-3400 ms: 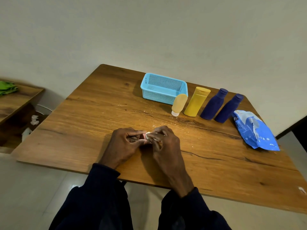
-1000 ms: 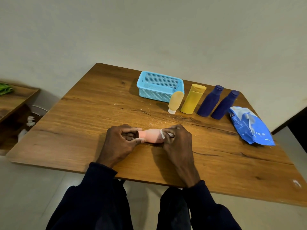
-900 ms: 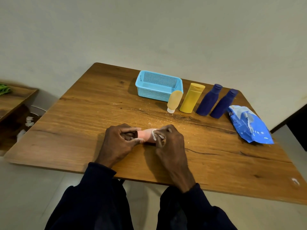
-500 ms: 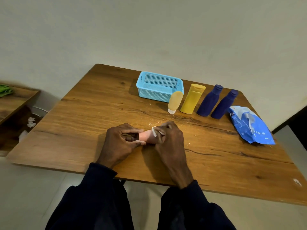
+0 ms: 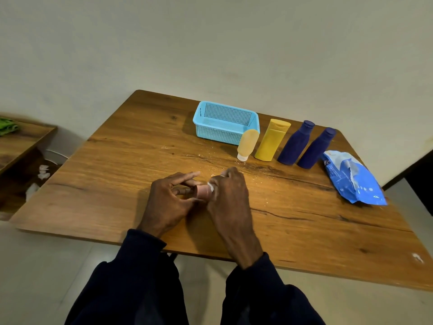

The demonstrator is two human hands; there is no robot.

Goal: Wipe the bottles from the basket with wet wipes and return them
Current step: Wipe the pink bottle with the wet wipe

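A small pink bottle (image 5: 203,191) lies sideways between my hands near the table's front edge. My left hand (image 5: 169,201) grips its left end. My right hand (image 5: 228,195) wraps a white wet wipe (image 5: 210,186) around the bottle's right part, hiding most of it. The light blue basket (image 5: 225,123) stands at the back with nothing visible inside. To its right stand a pale orange tube (image 5: 247,144) on its cap, a yellow bottle (image 5: 271,140) and two dark blue bottles (image 5: 295,143) (image 5: 316,148).
A blue wet wipe pack (image 5: 353,181) lies at the table's right edge. The wooden table (image 5: 117,174) is bare on its left half. A lower wooden shelf (image 5: 21,141) with a green cloth (image 5: 8,125) stands at the left, with crumpled white wipes (image 5: 43,171) below.
My right hand has slid the wipe left along the pink bottle, covering more of it than a second ago. The left hand keeps its grip.
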